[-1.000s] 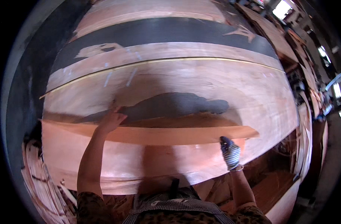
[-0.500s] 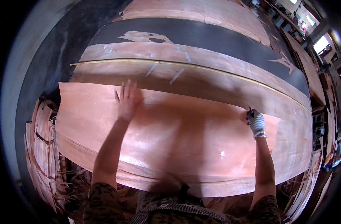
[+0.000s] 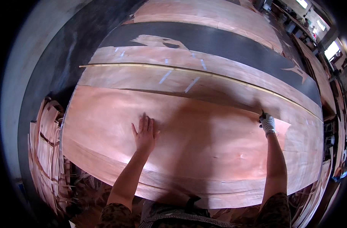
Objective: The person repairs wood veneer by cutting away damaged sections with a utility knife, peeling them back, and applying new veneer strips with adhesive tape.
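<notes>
While our left hand (image 3: 145, 133) lies spread, empty, centre-left, likely steadying veneer (image 3: 105, 121) | our right hand (image 3: 267, 123), frame right, curls round dark tool (image 3: 262, 113)

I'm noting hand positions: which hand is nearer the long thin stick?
Right. The right hand is at the far edge of the sheet, short of the stick; the left hand lies farther back, spread on the sheet.

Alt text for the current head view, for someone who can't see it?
A person's bare left hand is spread over a large reddish wood sheet, while the gloved right hand, at its far edge, seems to hold a small dark tool. Beyond lie a thin yellowish strip and a dark gray band; wood scraps are piled at left.
</notes>
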Demonstrator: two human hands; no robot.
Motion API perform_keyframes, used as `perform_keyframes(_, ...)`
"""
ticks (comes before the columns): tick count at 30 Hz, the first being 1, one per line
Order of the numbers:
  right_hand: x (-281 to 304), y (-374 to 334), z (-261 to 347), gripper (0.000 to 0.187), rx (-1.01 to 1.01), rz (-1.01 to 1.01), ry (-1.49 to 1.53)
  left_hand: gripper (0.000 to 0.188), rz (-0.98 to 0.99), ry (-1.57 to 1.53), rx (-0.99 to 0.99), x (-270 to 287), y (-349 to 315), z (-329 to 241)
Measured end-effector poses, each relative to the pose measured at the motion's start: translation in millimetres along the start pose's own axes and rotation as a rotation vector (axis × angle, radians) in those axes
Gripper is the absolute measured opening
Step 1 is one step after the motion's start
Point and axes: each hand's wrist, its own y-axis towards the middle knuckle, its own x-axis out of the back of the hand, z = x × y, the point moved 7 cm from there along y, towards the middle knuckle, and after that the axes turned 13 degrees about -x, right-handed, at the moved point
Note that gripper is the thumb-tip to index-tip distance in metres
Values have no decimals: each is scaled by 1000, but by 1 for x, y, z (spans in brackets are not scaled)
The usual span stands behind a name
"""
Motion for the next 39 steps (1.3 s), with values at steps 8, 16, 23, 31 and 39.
perform_keyframes(8, -80, -144, 121, 28, 598, -270, -83, 64, -447, -150, -400, 20, 73, -49)
perform_keyframes(16, -222, -237, 138, 18, 31, 381, 333, 51, -414, -336, -400, 7, 62, 16)
perform_keyframes(23, -233, -215, 113, 21, -109, 197, 287, 55, -302, 25, 101, -11, -18, 366)
perform_keyframes(31, -495, -458, 465, 24, 1088, 363, -538, 45, -499, -153, 242, 9, -74, 492)
perform_keyframes(39, -592, -475, 515, 55, 551, 579, -545, 44, -545, -159, 187, -7, -56, 489)
